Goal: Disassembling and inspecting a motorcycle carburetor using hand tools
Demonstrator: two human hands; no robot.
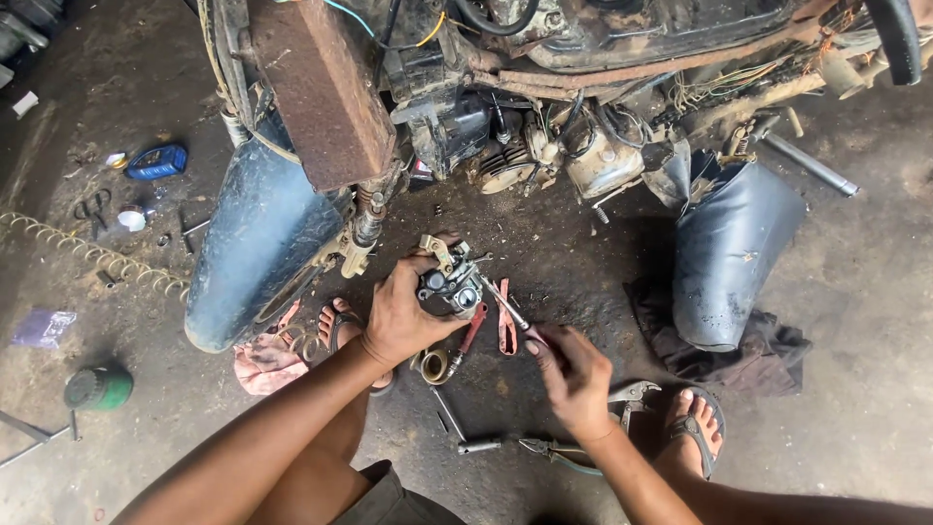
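Small grey carburettor (450,288) raised above dark floor (544,243), below stripped motorcycle (544,126). Clamped in left hand (400,316). Screwdriver (505,306) gripped by right hand (573,374), tip at carburettor. Red-handled pliers (505,331) beneath; blue fenders (258,243) either side.

Green can (98,387), blue tin (156,161), coiled spring (92,255)

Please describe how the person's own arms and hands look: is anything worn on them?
Both arms are bare along all that shows, with no sleeves in view. The left hand and right hand wear no gloves. No watch, ring or bracelet shows on either wrist or on the fingers. Each arm comes in from the bottom edge of the picture.
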